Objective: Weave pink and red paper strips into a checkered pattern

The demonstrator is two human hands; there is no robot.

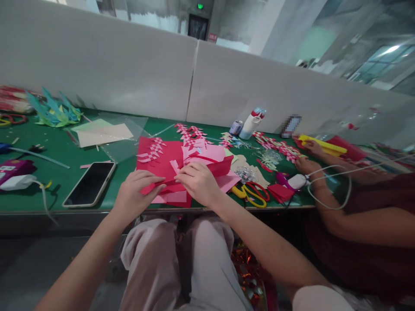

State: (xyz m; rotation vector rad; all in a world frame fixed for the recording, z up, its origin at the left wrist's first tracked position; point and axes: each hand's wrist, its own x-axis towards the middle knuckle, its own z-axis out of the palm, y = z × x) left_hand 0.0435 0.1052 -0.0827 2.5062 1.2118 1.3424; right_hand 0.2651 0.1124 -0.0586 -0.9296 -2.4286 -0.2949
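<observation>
My left hand [138,190] pinches the left part of a folded red paper [170,185] between thumb and fingers. My right hand [198,181] closes on the same paper a little to the right, its fingertips bent down over the fold. Beneath and behind both hands lie red sheets [164,152] and pink sheets [212,152] of paper. A woven pink-and-red paper strip [151,151] rests on the red sheet. More such woven strips [192,137] lie just beyond.
A phone [90,185] lies left of my hands. Yellow-handled scissors [251,194], a purple glue gun [285,179] and a white bottle [251,124] are to the right. A co-worker's hands [306,164] work at far right. A grey partition [129,65] backs the green table [126,166].
</observation>
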